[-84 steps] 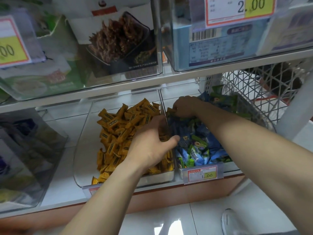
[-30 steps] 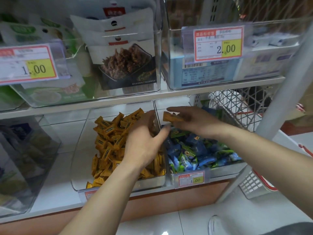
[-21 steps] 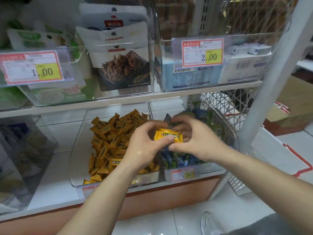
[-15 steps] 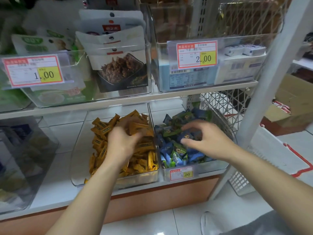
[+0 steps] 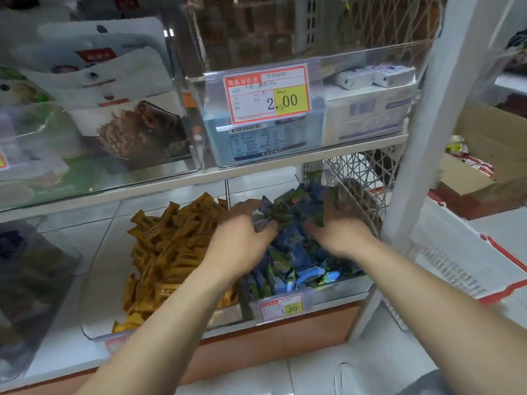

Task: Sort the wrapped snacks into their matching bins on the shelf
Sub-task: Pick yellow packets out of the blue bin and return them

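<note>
Both hands are digging in the blue-green snacks [image 5: 296, 252] - left hand [image 5: 239, 246] and right hand [image 5: 339, 235] are working with fingers [image 5: 242, 212] bent down into the pile, blurred, so cannot tell if they are gripping anything. Best to be raking slowly, lifting out only yellow strays and carrying them leftward. The right bin [image 5: 342, 286] under the fingers is holding blue-green wrappers; the left bin [image 5: 97, 280], just left of the fingers, is holding yellow snacks [image 5: 171, 246].

Retail shop, snack aisle: white metal shelf boards [image 5: 256, 170] carrying clear plastic bins [image 5: 97, 283]. Red-bordered price label with yellow panel reading 2.00 [image 5: 266, 94], smaller price label reading 1.00 [image 5: 282, 307]. Bulk orange-wrapped snacks [image 5: 168, 240] and blue-and-green wrapped snacks [image 5: 296, 252]. Open brown cardboard carton [image 5: 490, 149] at right.
</note>
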A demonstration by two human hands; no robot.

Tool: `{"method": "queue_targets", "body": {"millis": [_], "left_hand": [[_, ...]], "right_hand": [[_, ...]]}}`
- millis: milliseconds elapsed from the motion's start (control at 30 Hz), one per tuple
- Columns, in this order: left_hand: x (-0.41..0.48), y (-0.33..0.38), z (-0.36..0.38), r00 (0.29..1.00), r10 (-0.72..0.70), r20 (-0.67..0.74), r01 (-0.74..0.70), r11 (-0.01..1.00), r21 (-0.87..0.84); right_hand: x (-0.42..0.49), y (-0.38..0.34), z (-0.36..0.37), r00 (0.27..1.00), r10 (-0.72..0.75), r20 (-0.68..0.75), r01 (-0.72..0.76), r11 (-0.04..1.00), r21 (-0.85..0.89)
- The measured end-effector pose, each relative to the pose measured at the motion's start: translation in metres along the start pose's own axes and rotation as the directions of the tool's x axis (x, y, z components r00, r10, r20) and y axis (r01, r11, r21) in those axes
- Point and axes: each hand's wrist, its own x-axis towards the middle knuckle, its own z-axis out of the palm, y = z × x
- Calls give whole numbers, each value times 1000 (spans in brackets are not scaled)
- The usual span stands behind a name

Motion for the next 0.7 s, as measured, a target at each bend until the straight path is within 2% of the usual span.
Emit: {"method": "queue_targets", "body": {"millis": [100, 233, 333, 400, 500, 633, 700], "left_hand": [[51, 16, 33, 961, -163, 225, 168, 986, -1], [100, 3, 69, 889, -348, 298, 328, 937, 115], [119, -12, 84, 772, -481, 415, 454, 875, 170], [126, -15, 89, 724, -482, 494, 457, 871, 180], [132, -17, 90, 704, -490, 515, 506, 854, 121], [138, -22, 90, 654, -465, 596, 550, 834, 46], [139, -26, 91, 668, -437, 603, 562, 827, -24]], "right_hand": [[13, 0, 3, 993, 121, -5, -120, 992, 37], [24, 1, 10, 978, 206, 29, -208, 975, 82], [34, 5, 11, 972, 203, 119, -214, 973, 92], [40, 7, 10, 966, 197, 167, -220, 967, 129], [45, 9, 10, 945, 213, 247, -266, 942, 205], [51, 9, 8, 942, 119, 315, -251, 870, 425], [55, 9, 9, 948, 68, 309, -223, 838, 499]]}}
